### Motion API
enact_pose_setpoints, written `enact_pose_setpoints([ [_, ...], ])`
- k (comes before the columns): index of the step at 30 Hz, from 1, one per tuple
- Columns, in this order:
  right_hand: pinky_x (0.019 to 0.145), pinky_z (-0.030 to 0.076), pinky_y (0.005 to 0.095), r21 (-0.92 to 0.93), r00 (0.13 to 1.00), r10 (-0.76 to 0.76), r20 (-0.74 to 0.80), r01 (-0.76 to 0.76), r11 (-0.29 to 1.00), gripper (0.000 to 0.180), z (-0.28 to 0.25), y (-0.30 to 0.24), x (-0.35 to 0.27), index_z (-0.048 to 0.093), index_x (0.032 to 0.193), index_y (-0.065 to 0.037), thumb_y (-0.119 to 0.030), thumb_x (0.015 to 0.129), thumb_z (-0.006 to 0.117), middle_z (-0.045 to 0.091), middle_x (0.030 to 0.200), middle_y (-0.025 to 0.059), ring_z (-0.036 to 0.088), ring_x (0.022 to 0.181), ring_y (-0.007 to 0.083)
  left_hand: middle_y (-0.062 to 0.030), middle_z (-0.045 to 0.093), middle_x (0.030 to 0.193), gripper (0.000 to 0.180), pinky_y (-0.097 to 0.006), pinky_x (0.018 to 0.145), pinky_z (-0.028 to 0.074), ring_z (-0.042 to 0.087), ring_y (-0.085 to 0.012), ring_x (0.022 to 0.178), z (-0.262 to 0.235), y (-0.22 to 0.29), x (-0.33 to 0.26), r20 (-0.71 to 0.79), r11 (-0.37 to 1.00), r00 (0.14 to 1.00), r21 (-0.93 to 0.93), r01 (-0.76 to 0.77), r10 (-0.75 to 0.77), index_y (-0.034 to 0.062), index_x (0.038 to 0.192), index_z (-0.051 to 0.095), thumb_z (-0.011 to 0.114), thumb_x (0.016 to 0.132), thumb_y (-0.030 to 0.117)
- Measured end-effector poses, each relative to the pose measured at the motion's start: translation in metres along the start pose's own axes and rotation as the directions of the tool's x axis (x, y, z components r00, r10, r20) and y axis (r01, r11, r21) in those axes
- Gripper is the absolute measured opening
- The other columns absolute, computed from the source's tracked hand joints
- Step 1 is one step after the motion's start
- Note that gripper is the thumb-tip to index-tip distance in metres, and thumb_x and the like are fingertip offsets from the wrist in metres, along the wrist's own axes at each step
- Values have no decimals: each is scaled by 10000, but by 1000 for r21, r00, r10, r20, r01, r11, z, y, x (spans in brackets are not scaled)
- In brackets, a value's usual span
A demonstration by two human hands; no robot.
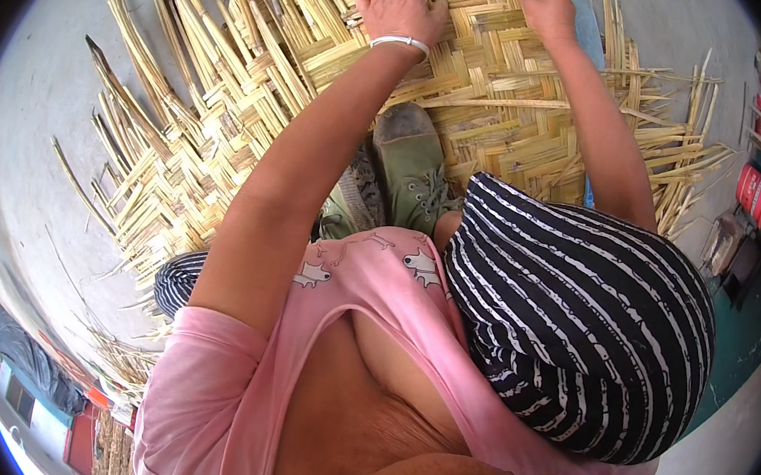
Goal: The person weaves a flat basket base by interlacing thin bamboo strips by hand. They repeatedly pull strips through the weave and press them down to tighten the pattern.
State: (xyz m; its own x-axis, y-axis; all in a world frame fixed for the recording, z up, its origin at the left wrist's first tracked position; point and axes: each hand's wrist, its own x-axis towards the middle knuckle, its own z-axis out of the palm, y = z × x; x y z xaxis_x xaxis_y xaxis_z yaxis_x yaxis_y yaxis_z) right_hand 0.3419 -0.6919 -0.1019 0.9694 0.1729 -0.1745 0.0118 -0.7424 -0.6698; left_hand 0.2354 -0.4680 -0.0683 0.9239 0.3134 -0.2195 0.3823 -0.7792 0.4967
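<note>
A mat of split, straw-coloured reed strips (513,73) in a herringbone weave lies under my hands, and my shoes rest on it. My left hand (399,8) is palm down at the far side, its thumb stretched out and fingers apart over the border between woven part and loose reeds (236,21). It wears a ring and a white wrist band. My right hand (547,12) is at the upper edge of the view, right of the left hand, its fingers bent together over the weave. Whatever they pinch is too small to make out.
Long unwoven ends fan out at the left and right of the mat over a grey concrete floor (36,144). A blue strip (589,30) shows by my right forearm. At the far right stand a red can (754,193) and other items on a green surface (742,346).
</note>
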Motion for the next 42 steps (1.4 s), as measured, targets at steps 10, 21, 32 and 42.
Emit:
enact_pose_setpoints([
  [10,693,540,297,-72,998,-33,-47,30,997,258,4,17,4,731,1166,-40,-89,944,609,760,874,84,675,765,126,-235,223,1678,814,-521,1263,160,184,-409,1561,5,14,7,52,993,991,-14,121,-120,146,1548,431,714,795,271],
  [21,725,551,309,80,999,26,19,-28,996,274,2,14,6,724,1170,-18,-62,928,603,771,943,99,693,801,143,-247,236,1671,787,-525,1261,168,183,-420,1559,-2,21,9,61,991,989,10,133,-133,132,1526,466,692,781,249],
  [32,682,536,329,-32,996,94,12,-93,995,221,-1,9,7,758,1087,-68,-97,919,617,753,855,105,670,728,157,-233,195,1692,919,-539,1264,148,147,-398,1575,-18,37,-5,147,988,977,8,154,-154,90,1547,415,803,780,414],
  [42,786,553,321,62,998,56,10,-57,996,239,-2,14,6,739,1137,-38,-81,930,628,769,948,111,704,863,158,-220,163,1706,954,-547,1270,101,86,-390,1592,-18,51,2,178,973,957,7,232,-230,148,1578,381,798,758,398],
])
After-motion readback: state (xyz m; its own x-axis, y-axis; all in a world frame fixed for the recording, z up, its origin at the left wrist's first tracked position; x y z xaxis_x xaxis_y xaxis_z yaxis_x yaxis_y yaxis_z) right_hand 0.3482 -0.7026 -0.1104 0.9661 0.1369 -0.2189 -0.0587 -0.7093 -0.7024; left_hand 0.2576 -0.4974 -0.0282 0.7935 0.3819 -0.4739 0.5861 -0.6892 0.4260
